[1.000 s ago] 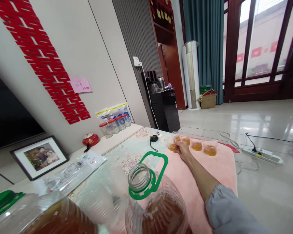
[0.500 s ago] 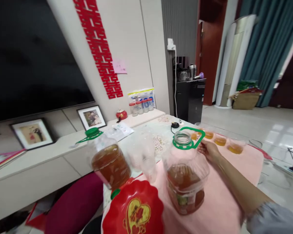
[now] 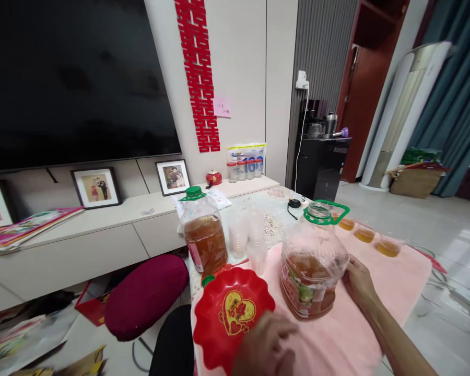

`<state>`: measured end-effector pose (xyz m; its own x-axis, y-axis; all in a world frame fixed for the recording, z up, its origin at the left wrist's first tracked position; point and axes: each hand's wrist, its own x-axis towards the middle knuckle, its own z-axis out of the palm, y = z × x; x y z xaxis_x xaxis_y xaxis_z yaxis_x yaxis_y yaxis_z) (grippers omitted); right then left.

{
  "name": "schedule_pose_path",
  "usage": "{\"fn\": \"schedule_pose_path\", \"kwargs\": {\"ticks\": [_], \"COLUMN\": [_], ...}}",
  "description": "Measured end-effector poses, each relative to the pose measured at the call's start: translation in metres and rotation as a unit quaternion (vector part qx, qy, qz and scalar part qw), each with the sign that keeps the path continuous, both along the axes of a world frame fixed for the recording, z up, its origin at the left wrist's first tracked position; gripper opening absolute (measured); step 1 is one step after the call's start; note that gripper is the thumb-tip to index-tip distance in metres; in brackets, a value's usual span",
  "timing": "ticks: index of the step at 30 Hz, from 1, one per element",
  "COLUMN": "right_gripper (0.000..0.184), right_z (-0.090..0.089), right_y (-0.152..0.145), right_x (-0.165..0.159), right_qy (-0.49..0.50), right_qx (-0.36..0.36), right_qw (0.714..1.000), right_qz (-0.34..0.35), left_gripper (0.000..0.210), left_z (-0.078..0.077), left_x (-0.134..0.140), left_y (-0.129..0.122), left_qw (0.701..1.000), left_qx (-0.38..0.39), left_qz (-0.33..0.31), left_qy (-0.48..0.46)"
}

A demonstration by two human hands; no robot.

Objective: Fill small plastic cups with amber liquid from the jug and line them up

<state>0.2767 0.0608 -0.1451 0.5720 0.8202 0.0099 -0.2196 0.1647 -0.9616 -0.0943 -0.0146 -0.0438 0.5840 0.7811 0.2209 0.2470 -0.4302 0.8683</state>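
Table point(image 3: 272, 227) with pink cloth point(image 3: 397, 274), open jug point(image 3: 313, 277), red dish point(image 3: 216, 313), amber-filled cups point(image 3: 364, 235)

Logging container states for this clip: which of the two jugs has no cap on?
The jug beside the right hand, on the pink cloth: its mouth is bare. The other jug, beyond the red tray, wears a green cap.

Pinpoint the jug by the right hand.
Find the pink cloth. On it, right of the red scalloped tray, stands a clear jug of brown liquid, beside the right hand. Unlike the green-capped jug farther left, its mouth is open.
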Motion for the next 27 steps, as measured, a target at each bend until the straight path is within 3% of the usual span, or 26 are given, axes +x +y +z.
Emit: {"fn": "schedule_pose_path", "kwargs": {"ticks": [2,4,5,7,11,16,27], "right_gripper": [0.028,0.027,0.027,0.026,0.026,0.026,0.026], "right_z": [0.000,0.000,0.000,-0.001,-0.003,-0.007,-0.004], "right_y": [0.000,0.000,0.000,0.000,0.000,0.001,0.000], "right_x": [0.001,0.001,0.001,0.001,0.003,0.005,0.005], "right_qy": [0.000,0.001,0.002,0.004,0.000,-0.005,-0.003], "right_qx": [0.009,0.016,0.018,0.020,0.018,0.009,-0.012], "right_qw": [1.000,1.000,1.000,1.000,1.000,1.000,1.000], "right_qz": [-0.007,-0.009,-0.009,-0.007,0.001,0.007,0.015], "left_gripper": [0.033,0.035,0.040,0.044,0.040,0.027,0.018], "left_z": [0.037,0.070,0.082,0.095,0.096,0.091,0.088], "left_x": [-0.011,-0.014,-0.013,-0.006,0.011,0.026,0.031], "left_y": [0.026,0.057,0.073,0.101,0.133,0.142,0.157], "left_qw": [0.995,0.973,0.951,0.932,0.897,0.866,0.867], "left_qx": [0.070,0.086,0.111,0.130,0.158,0.157,0.126], "left_qz": [0.037,0.086,0.077,0.068,0.033,0.019,0.043], "left_qy": [0.055,0.194,0.277,0.330,0.411,0.474,0.480]}}
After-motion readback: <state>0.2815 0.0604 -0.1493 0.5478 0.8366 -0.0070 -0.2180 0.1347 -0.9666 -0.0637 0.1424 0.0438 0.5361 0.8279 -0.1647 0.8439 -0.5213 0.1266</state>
